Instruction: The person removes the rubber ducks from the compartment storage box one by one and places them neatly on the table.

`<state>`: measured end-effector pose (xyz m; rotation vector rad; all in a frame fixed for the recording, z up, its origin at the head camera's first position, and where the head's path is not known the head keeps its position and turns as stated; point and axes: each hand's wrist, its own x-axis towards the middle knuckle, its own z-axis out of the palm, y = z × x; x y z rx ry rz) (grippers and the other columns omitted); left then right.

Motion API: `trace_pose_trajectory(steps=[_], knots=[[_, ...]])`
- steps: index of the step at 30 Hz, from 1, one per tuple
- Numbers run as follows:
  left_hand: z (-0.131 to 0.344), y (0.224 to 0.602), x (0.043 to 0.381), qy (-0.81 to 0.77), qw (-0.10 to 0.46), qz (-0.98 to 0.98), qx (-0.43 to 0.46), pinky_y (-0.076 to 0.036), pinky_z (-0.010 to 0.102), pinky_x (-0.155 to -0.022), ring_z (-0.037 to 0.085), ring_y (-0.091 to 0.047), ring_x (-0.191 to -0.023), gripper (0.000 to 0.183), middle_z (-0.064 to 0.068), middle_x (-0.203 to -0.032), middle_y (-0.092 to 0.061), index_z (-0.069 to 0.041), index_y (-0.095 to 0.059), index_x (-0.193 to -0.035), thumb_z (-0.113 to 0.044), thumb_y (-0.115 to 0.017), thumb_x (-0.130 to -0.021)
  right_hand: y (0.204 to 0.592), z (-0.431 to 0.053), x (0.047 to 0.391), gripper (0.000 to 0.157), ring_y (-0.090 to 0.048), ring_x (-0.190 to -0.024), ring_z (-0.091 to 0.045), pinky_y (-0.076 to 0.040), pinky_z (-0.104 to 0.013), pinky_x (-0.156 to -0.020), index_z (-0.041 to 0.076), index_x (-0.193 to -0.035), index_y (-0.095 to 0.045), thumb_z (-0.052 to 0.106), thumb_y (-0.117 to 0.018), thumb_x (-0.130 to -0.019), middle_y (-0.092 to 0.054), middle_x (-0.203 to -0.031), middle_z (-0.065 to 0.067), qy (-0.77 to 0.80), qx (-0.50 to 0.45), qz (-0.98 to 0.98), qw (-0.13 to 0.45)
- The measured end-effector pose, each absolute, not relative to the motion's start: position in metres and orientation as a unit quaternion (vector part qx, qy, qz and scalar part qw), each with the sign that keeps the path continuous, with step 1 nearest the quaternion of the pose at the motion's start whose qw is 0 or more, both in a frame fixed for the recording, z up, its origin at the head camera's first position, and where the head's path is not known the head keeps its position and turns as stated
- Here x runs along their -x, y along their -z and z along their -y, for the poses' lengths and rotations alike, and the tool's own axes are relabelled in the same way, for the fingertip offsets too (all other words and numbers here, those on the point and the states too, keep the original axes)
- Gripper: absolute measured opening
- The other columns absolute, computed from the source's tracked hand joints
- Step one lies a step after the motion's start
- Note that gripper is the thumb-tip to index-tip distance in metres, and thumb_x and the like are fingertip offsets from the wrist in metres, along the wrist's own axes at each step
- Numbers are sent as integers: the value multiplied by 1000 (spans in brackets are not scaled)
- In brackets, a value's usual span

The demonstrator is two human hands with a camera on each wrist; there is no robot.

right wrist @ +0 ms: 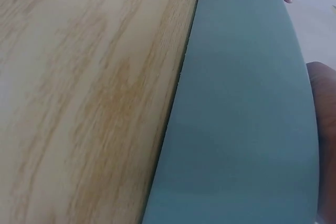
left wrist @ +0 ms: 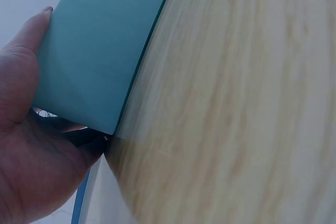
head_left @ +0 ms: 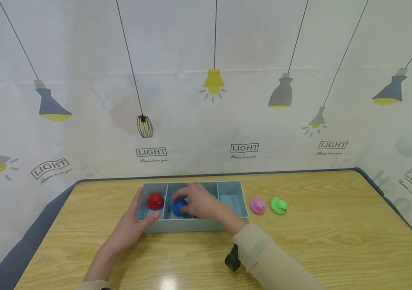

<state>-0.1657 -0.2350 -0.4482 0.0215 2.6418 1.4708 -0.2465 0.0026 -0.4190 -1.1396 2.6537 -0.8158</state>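
A blue-grey divided box [head_left: 198,226] stands on the wooden table. My left hand [head_left: 128,229] grips its left end, the thumb over the front rim and the fingers along the side wall; the left wrist view shows this hand [left wrist: 31,145] round the box's end. A red rubber duck [head_left: 155,201] sits in the leftmost compartment. In the compartment beside it, my right hand [head_left: 200,201] reaches down from above and holds a blue rubber duck [head_left: 178,207] between thumb and fingers. In the right wrist view, the box's front wall [right wrist: 241,108] hides most of this hand.
A pink duck [head_left: 258,206] and a green duck [head_left: 279,206] stand on the table [head_left: 318,241] to the right of the box. Behind the table hangs a pale backdrop [head_left: 184,100] printed with lamps. A black device [head_left: 233,259] sits under the right wrist.
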Motion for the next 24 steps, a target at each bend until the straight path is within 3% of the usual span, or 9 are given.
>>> trace_pose_trajectory(steps=[7, 19, 24], knots=[[233, 447, 166, -485, 57, -873, -5, -16, 64, -119, 49, -15, -151, 102, 24, -169, -10, -18, 3, -166, -48, -67, -98, 410, -14, 243, 30, -66, -103, -12, -54, -29, -90, 14, -117, -77, 13, -83, -88, -74, -110, 4, 373, 317, -866, 98], [233, 446, 164, -486, 56, -872, 4, -16, 64, -120, 48, -12, -152, 103, 24, -169, -8, -18, 2, -166, -44, -70, -97, 381, -46, 224, 23, -68, -99, -14, -57, -44, -91, 8, -109, -79, 8, -83, -86, -76, -108, -1, 488, 335, -805, 38], [232, 447, 164, -479, 51, -876, -2, -16, 63, -120, 49, -12, -152, 102, 25, -168, -8, -16, 2, -166, -42, -70, -98, 374, -67, 219, 24, -69, -95, -12, -58, -32, -84, 5, -111, -78, 7, -82, -88, -75, -111, -5, 476, 368, -799, -3]])
